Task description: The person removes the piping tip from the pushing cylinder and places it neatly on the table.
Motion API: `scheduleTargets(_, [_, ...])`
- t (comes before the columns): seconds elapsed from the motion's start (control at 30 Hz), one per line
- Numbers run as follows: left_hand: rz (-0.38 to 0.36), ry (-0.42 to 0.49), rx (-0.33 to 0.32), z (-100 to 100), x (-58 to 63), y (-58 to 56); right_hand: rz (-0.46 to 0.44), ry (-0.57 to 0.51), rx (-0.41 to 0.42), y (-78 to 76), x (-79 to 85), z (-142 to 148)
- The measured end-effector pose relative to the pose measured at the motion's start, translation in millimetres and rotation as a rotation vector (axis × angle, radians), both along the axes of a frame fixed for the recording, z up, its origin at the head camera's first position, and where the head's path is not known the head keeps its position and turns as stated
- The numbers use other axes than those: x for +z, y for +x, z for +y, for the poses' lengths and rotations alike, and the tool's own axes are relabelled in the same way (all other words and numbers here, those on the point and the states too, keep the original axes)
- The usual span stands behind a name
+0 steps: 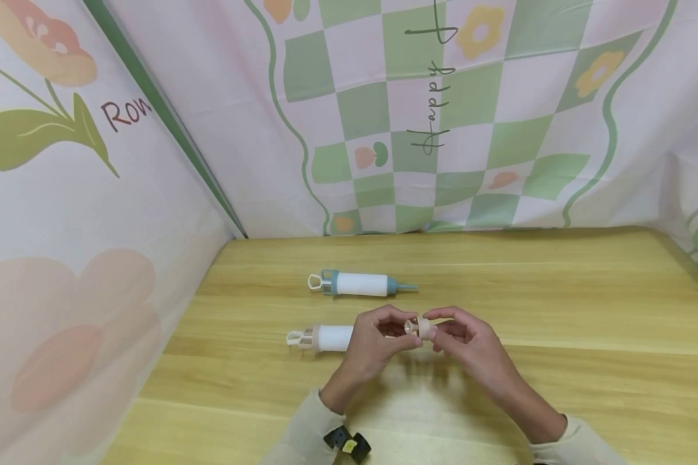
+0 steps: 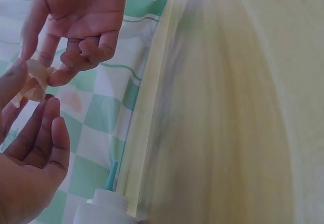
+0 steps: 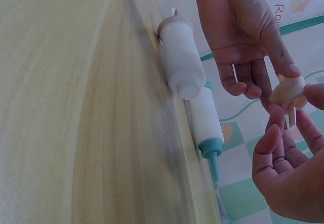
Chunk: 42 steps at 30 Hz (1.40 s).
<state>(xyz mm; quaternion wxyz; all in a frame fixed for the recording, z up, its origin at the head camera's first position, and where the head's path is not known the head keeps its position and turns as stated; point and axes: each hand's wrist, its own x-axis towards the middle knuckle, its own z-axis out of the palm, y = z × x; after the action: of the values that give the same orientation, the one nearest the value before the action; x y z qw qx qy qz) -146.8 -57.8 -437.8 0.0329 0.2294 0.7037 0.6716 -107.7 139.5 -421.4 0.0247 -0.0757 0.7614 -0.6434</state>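
Note:
Both hands hold a small beige nozzle cap [image 1: 425, 329] between them, raised over the table. My left hand [image 1: 373, 341] pinches its narrow, flared left end between thumb and fingers. From the other side, my right hand [image 1: 472, 342] grips the wider part with thumb and fingertips. Behind the left hand lies a white squeeze bottle [image 1: 334, 338] with a beige collar and a pale loop at its left end. In the right wrist view this bottle's [image 3: 180, 57] other end has no cap on it.
Farther back, a second white bottle [image 1: 362, 284] lies on its side, with teal ends and a thin teal spout [image 1: 406, 287] pointing right. The wooden table [image 1: 605, 381] meets a checked curtain [image 1: 360, 110] at its back edge and a floral one [image 1: 169, 213] on the left.

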Motion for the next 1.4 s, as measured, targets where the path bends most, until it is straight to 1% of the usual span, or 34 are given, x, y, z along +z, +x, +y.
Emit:
scheduleTargets(0.1, [0.006, 0.006, -0.004, -1.5, 0.2, 0.1, -0.001, -0.009, 0.001, 0.3, -0.2, -0.4])
scheduleTargets(0.2, [0.014, 0.006, 0.005, -3.0, 0.6, 0.2, 0.001, -0.019, 0.000, 0.7, -0.5, -0.8])
scheduleTargets(0.53, [0.066, -0.052, 0.038, -6.0, 1.8, -0.5, 0.004, -0.030, -0.015, 1.8, -0.8, -0.3])
scheduleTargets(0.8, [0.063, -0.039, 0.048, -7.5, 0.8, -1.1, 0.004, -0.024, -0.016, 1.7, -0.5, -0.4])
scheduleTargets(1.07, [0.055, -0.061, 0.057, -7.1, 1.7, -0.7, -0.002, -0.032, -0.016, 1.2, -1.3, 1.1])
scheduleTargets(1.1, [0.053, -0.067, 0.060, -6.9, 2.6, 0.1, -0.003, -0.033, -0.016, 1.0, -1.6, 1.3])
scheduleTargets(1.2, [0.050, -0.087, 0.066, -6.1, 14.0, 6.0, -0.011, -0.031, -0.017, 0.9, -2.8, 2.4])
scheduleTargets(1.3, [0.064, -0.111, 0.069, -5.4, 26.0, 11.6, -0.014, -0.032, -0.016, 0.7, -4.0, 3.4])
scheduleTargets(1.33, [0.072, -0.118, 0.070, -5.1, 27.1, 11.8, -0.011, -0.033, -0.015, 0.6, -4.4, 3.8])
scheduleTargets(1.4, [0.082, -0.134, 0.073, -4.7, 22.5, 8.9, -0.002, -0.037, -0.010, 0.3, -4.9, 4.6])
